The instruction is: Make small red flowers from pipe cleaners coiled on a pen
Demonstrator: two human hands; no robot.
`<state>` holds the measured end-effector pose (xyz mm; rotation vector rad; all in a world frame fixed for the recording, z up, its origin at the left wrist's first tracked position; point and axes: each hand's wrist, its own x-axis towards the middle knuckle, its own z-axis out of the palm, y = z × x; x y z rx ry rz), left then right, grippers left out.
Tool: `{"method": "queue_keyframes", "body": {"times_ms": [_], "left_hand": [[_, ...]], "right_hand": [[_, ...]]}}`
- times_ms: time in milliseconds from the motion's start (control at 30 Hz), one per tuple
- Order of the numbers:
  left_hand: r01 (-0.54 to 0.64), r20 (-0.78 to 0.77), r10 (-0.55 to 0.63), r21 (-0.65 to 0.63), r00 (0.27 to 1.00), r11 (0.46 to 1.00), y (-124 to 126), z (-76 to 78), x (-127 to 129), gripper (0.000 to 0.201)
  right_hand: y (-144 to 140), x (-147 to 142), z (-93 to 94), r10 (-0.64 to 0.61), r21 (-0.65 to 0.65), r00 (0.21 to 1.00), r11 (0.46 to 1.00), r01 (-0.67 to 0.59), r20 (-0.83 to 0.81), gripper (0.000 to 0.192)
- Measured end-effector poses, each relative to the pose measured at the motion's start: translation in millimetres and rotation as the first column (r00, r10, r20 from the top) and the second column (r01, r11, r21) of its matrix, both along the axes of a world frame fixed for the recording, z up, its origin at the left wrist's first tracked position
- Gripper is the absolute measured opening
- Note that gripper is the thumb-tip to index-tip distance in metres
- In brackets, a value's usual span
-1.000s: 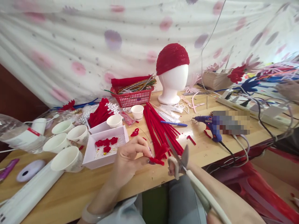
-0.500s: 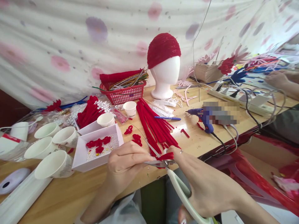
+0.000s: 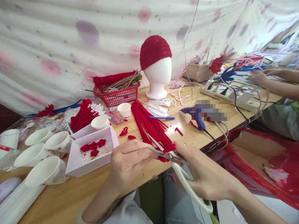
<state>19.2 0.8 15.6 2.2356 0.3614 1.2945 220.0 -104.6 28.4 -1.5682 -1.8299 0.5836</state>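
Wooden table (image 3: pixel 70 196), wide and crowded; at 12 o'clock a foam head (image 3: pixel 157 77) in red cap, at 9 o'clock paper cups (image 3: pixel 44 171) and a white tray (image 3: pixel 77 158). Near edge, centre: left hand (image 3: pixel 126 161) pinching a red stem (image 3: pixel 167 151), right hand (image 3: pixel 205 179) clenched on scissors (image 3: pixel 177 168), blades about the stem. Possible slip: blades very near left fingertips, so risk of a nick, or a cut piece flying off. Scissor handle partly hidden by fingers; stem end hard to see.

Red pipe cleaners (image 3: pixel 149 126), white cups (image 3: pixel 43 169), blue glue gun (image 3: pixel 195 114).
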Motion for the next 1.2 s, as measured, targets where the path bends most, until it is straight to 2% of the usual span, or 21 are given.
{"method": "queue_keyframes", "body": {"times_ms": [100, 167, 267, 400, 500, 567, 667, 733, 800, 933, 1033, 1067, 1133, 1200], "left_hand": [[0.043, -0.009, -0.043, 0.004, 0.999, 0.999, 2, 7.7, 13, 0.027], [0.069, -0.022, -0.069, -0.015, 0.997, 0.998, 4, 10.8, 24, 0.027], [0.081, -0.04, -0.086, -0.113, 0.995, 0.99, 11, 12.2, 38, 0.022], [0.064, -0.033, -0.074, -0.238, 0.997, 0.969, 21, 10.6, 49, 0.016], [0.058, -0.014, -0.066, -0.316, 0.998, 0.947, 22, 11.9, 49, 0.012], [0.068, 0.047, -0.052, -0.457, 0.998, 0.887, 20, 14.7, 47, 0.005], [0.102, 0.144, 0.003, -0.712, 0.99, 0.695, 15, 18.3, 44, 0.019], [0.128, 0.198, 0.063, -0.809, 0.978, 0.573, 14, 18.7, 41, 0.027], [0.167, 0.25, 0.108, -0.854, 0.962, 0.492, 13, 17.7, 37, 0.031], [0.193, 0.272, 0.142, -0.891, 0.952, 0.412, 12, 14.2, 28, 0.035], [0.192, 0.264, 0.148, -0.906, 0.953, 0.378, 12, 12.1, 21, 0.033], [0.199, 0.267, 0.147, -0.91, 0.952, 0.364, 13, 11.4, 19, 0.033], [0.212, 0.271, 0.145, -0.92, 0.952, 0.33, 14, 9.7, 15, 0.033], [0.21, 0.264, 0.151, -0.93, 0.953, 0.301, 15, 7.5, 12, 0.034]], "right_hand": [[-5, 9, 0.8, 0.019, -0.002, 0.999, 1.0, -0.018, 0.041, 0.015], [-6, 16, -1.2, -0.015, 0.019, 0.999, 1.0, 0.014, 0.051, 0.018], [-3, 26, -9.2, -0.072, 0.02, 0.996, 0.997, 0.071, 0.05, 0.021], [11, 42, -22.4, -0.178, 0.012, 0.983, 0.984, 0.179, -0.049, 0.024], [23, 53, -27.0, -0.236, 0.028, 0.971, 0.972, 0.235, 0.033, 0.031], [28, 58, -27.7, -0.265, 0.014, 0.952, 0.964, 0.266, 0.152, 0.029], [34, 60, -30.5, -0.304, 0.006, 0.874, 0.945, 0.326, 0.38, 0.021], [39, 59, -36.0, -0.318, 0.014, 0.819, 0.935, 0.355, 0.478, 0.019], [44, 59, -43.7, -0.329, 0.021, 0.794, 0.928, 0.371, 0.511, 0.017], [53, 65, -52.1, -0.346, 0.035, 0.78, 0.922, 0.385, 0.522, 0.013], [55, 66, -41.1, -0.364, 0.058, 0.772, 0.917, 0.394, 0.52, 0.013], [54, 64, -34.5, -0.371, 0.07, 0.792, 0.919, 0.387, 0.485, 0.017], [51, 51, -20.4, -0.345, 0.087, 0.885, 0.938, 0.335, 0.313, 0.029], [50, 27, -10.7, -0.193, 0.087, 0.981, 0.978, 0.191, 0.022, 0.038]]}}
